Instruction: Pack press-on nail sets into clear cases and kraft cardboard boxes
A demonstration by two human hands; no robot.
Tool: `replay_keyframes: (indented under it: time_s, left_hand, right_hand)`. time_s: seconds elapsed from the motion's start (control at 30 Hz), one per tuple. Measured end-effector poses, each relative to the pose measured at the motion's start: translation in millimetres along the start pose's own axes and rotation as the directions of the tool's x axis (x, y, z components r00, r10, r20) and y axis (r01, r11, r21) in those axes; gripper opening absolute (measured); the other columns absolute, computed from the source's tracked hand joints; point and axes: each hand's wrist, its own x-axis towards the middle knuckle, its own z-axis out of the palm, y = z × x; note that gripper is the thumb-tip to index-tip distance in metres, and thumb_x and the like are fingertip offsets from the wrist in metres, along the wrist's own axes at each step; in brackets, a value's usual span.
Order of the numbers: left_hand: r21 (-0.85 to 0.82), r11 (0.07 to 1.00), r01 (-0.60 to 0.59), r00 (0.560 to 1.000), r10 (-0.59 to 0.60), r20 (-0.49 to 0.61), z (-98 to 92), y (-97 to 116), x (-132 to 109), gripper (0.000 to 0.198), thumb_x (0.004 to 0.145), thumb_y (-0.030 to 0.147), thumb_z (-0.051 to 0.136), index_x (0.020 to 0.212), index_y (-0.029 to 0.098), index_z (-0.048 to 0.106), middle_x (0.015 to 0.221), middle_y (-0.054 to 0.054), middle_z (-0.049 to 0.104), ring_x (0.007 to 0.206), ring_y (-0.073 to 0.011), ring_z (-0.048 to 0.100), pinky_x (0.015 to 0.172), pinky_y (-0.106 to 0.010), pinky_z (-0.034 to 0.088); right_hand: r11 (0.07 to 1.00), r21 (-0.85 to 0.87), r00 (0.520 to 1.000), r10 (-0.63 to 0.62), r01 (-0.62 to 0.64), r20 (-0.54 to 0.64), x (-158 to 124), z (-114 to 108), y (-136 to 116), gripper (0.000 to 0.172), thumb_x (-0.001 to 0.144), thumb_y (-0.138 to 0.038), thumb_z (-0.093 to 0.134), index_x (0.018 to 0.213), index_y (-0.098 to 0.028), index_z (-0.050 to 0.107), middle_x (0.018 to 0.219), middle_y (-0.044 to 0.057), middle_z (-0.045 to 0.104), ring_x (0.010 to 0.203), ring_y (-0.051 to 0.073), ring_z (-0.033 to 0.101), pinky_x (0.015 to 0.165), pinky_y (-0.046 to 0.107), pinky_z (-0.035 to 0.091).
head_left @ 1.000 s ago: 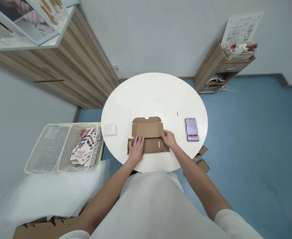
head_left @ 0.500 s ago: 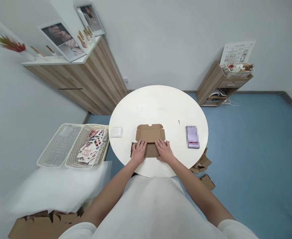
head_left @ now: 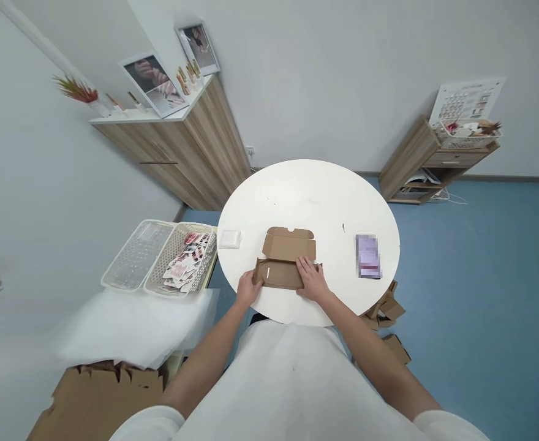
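Note:
A flat brown cardboard box blank (head_left: 286, 260) lies on the round white table (head_left: 306, 196), near its front edge. My left hand (head_left: 247, 288) grips the blank's left end, where a side flap with a white slit stands folded up. My right hand (head_left: 312, 278) lies flat with spread fingers on the right part of the blank, pressing it down. The far lid flap of the blank lies open toward the table's middle.
A small white packet (head_left: 229, 239) lies left of the blank and a purple booklet (head_left: 368, 256) to its right. Two white baskets (head_left: 159, 257), one holding several nail cards, stand to the left. Cardboard scraps (head_left: 386, 312) lie on the blue floor.
My left hand moved from the top of the blank to its left end and folded the side flap up. My right hand stayed pressing on the right part. The head turned left.

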Motion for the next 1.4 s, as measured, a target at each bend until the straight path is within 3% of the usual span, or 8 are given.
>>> replay_keyframes:
  time_s: [0.17, 0.33, 0.47, 0.77, 1.07, 1.17, 1.23, 1.4]
  left_hand:
    - [-0.175, 0.979, 0.101, 0.994, -0.108, -0.028, -2.9, 14, 4, 0.029, 0.078, 0.023, 0.046, 0.104, 0.016, 0.054, 0.095, -0.007, 0.063, 0.08, -0.0165, 0.06, 0.073, -0.029, 0.047]
    - [-0.207, 0.978, 0.036, 0.999, -0.038, -0.008, -4.5, 27, -3, 0.031, 0.076, 0.032, 0.05, 0.102, 0.016, 0.054, 0.096, -0.007, 0.061, 0.08, -0.0165, 0.059, 0.071, -0.03, 0.048]
    - [-0.166, 0.986, -0.017, 1.0, 0.013, -0.023, -0.7, 36, -10, 0.049, 0.07, 0.042, 0.058, 0.109, 0.015, 0.05, 0.107, -0.011, 0.054, 0.088, -0.0187, 0.057, 0.071, -0.03, 0.047]
    - [-0.064, 0.988, 0.142, 0.989, -0.139, 0.045, -1.2, 26, 1, 0.024, 0.075, 0.022, 0.049, 0.098, 0.016, 0.048, 0.079, -0.004, 0.06, 0.072, -0.0147, 0.058, 0.066, -0.026, 0.043]
    - [0.152, 0.979, 0.137, 0.985, -0.151, 0.088, -0.4, 33, 8, 0.021, 0.072, 0.014, 0.046, 0.093, 0.017, 0.046, 0.079, -0.005, 0.059, 0.075, -0.019, 0.056, 0.059, -0.027, 0.038]
    - [0.067, 0.994, 0.083, 0.99, -0.09, 0.104, -6.3, 30, 3, 0.035, 0.076, 0.024, 0.048, 0.11, 0.016, 0.04, 0.088, -0.006, 0.058, 0.075, -0.0169, 0.057, 0.065, -0.028, 0.041]
    - [-0.002, 1.0, -0.005, 0.99, 0.005, 0.144, -12.5, 27, -3, 0.061, 0.073, 0.036, 0.054, 0.125, 0.016, 0.027, 0.103, -0.009, 0.053, 0.079, -0.0163, 0.056, 0.069, -0.029, 0.043]
    - [0.086, 0.963, -0.256, 0.921, 0.216, 0.325, -22.5, 28, -6, 0.12, 0.045, 0.046, 0.074, 0.137, 0.023, 0.0, 0.121, -0.012, 0.038, 0.104, -0.0274, 0.048, 0.077, -0.034, 0.043]
  right_hand:
    - [0.999, 0.015, 0.999, 0.032, -0.032, -0.022, -1, 5, -7, 0.096, 0.063, -0.034, 0.061, 0.138, -0.017, 0.003, 0.146, 0.008, 0.007, 0.133, 0.023, 0.0, 0.1, 0.044, 0.017]
    - [0.999, 0.022, 0.999, 0.034, -0.033, -0.026, -1, 7, -13, 0.093, 0.063, -0.032, 0.059, 0.138, -0.017, 0.006, 0.146, 0.008, 0.008, 0.133, 0.024, 0.001, 0.098, 0.043, 0.021]
    - [1.0, 0.013, 0.999, 0.027, -0.026, -0.035, -1, 6, -15, 0.098, 0.06, -0.036, 0.061, 0.138, -0.016, 0.005, 0.145, 0.01, 0.008, 0.133, 0.025, 0.0, 0.098, 0.045, 0.02]
    - [0.997, -0.03, 0.998, -0.068, 0.068, 0.016, -6, 6, -15, 0.115, 0.049, -0.052, 0.066, 0.138, -0.016, 0.002, 0.145, 0.014, 0.003, 0.131, 0.03, -0.008, 0.099, 0.052, 0.014]
    - [0.994, -0.068, 0.996, -0.088, 0.088, 0.012, -12, 12, -20, 0.112, 0.05, -0.056, 0.064, 0.138, -0.016, 0.007, 0.145, 0.015, 0.004, 0.131, 0.032, -0.008, 0.099, 0.052, 0.014]
    - [0.995, -0.067, 0.998, -0.07, 0.07, 0.01, -13, 11, -19, 0.11, 0.052, -0.054, 0.064, 0.138, -0.016, 0.007, 0.145, 0.015, 0.004, 0.131, 0.032, -0.009, 0.099, 0.052, 0.014]
    - [0.995, -0.069, 0.998, -0.067, 0.068, 0.012, -13, 10, -18, 0.109, 0.052, -0.052, 0.064, 0.138, -0.016, 0.006, 0.145, 0.013, 0.004, 0.131, 0.031, -0.009, 0.099, 0.052, 0.014]
    - [0.995, -0.069, 0.997, -0.075, 0.076, 0.022, -14, 8, -17, 0.106, 0.054, -0.045, 0.065, 0.138, -0.017, 0.006, 0.145, 0.012, 0.0, 0.132, 0.03, -0.005, 0.098, 0.051, 0.016]
